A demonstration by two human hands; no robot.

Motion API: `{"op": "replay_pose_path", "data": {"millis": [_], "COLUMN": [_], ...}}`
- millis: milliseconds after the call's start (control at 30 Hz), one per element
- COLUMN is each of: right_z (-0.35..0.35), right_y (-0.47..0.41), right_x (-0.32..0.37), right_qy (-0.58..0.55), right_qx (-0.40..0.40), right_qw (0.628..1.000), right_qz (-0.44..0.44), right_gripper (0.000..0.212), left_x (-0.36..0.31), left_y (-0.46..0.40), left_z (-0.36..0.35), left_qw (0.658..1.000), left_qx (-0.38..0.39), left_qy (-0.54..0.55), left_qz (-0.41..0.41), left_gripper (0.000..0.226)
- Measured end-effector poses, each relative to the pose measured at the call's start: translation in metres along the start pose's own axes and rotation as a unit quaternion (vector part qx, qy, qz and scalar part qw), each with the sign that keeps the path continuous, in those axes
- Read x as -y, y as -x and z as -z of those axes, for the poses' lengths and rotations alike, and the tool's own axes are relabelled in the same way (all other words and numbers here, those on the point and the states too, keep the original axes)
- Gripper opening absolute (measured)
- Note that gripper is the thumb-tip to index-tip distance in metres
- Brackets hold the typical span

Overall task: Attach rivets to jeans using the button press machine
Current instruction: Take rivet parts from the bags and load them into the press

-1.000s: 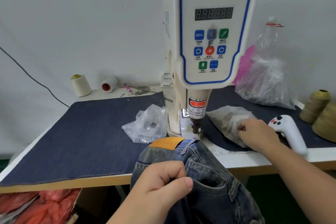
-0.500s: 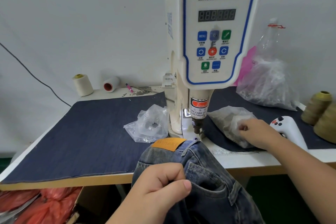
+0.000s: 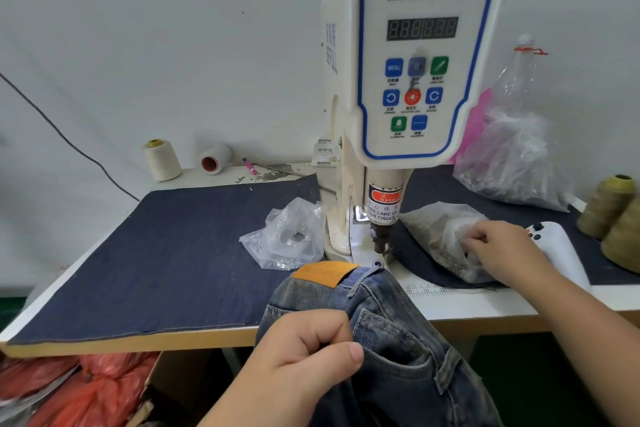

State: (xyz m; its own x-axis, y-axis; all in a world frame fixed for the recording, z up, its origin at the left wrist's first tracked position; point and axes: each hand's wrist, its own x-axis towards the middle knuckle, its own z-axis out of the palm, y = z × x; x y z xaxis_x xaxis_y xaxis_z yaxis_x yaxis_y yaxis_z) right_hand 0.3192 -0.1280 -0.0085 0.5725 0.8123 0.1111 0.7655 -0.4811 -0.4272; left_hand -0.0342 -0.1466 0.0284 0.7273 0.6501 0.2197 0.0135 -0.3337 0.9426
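Faded blue jeans (image 3: 391, 333) with a tan leather patch hang over the table's front edge, the waistband lying just in front of the press head (image 3: 381, 239) of the white servo button machine (image 3: 422, 55). My left hand (image 3: 304, 357) grips a fold of the jeans below the waistband. My right hand (image 3: 502, 250) reaches into a clear plastic bag of small metal parts (image 3: 440, 229) to the right of the press, fingertips curled inside it; what they hold is hidden.
Another clear bag (image 3: 287, 236) lies left of the machine on a dark denim mat (image 3: 166, 260). A white controller (image 3: 557, 246), olive thread cones (image 3: 613, 211), a large bag (image 3: 516, 163) and a plastic bottle stand right. White spools (image 3: 161, 159) sit at the back.
My right hand has worked slightly deeper into the bag of parts. My left hand keeps its grip on the jeans, which stay where they were.
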Motion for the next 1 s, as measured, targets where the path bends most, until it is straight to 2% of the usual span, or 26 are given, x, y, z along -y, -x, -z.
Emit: {"op": "replay_pose_path", "data": {"millis": [133,233,300,367,500,600,767,1000], "right_z": [0.003,0.006,0.005,-0.004,-0.031,-0.039,-0.034,-0.037], "right_y": [0.009,0.017,0.027,0.041,0.067,0.078,0.079,0.08], "right_x": [0.005,0.012,0.022,0.037,0.076,0.097,0.11,0.119], "right_qy": [-0.062,-0.178,-0.331,-0.47,-0.624,-0.675,-0.704,-0.76], "right_qx": [-0.06,-0.091,-0.076,-0.028,0.1,0.154,0.188,0.217], "right_qw": [0.996,0.98,0.94,0.881,0.765,0.705,0.657,0.555], "right_qz": [-0.005,-0.02,-0.026,-0.044,-0.123,-0.152,-0.195,-0.258], "right_gripper": [0.025,0.029,0.027,0.025,0.015,0.024,0.027,0.025], "left_x": [0.001,0.002,0.003,0.004,0.004,0.002,0.002,0.005], "left_y": [-0.001,-0.001,-0.002,-0.002,-0.002,0.001,0.006,0.008], "left_z": [0.0,-0.001,-0.001,-0.002,-0.004,-0.002,0.003,0.001], "left_qw": [1.0,1.0,1.0,1.0,1.0,1.0,1.0,1.0], "left_qx": [0.0,0.001,0.0,-0.003,-0.005,-0.004,-0.016,-0.023], "left_qy": [0.001,0.008,0.011,0.01,0.011,0.015,0.016,0.017], "left_qz": [0.0,0.001,0.001,0.002,0.006,0.001,0.004,-0.001], "left_gripper": [0.033,0.034,0.035,0.035,0.034,0.034,0.033,0.034]}}
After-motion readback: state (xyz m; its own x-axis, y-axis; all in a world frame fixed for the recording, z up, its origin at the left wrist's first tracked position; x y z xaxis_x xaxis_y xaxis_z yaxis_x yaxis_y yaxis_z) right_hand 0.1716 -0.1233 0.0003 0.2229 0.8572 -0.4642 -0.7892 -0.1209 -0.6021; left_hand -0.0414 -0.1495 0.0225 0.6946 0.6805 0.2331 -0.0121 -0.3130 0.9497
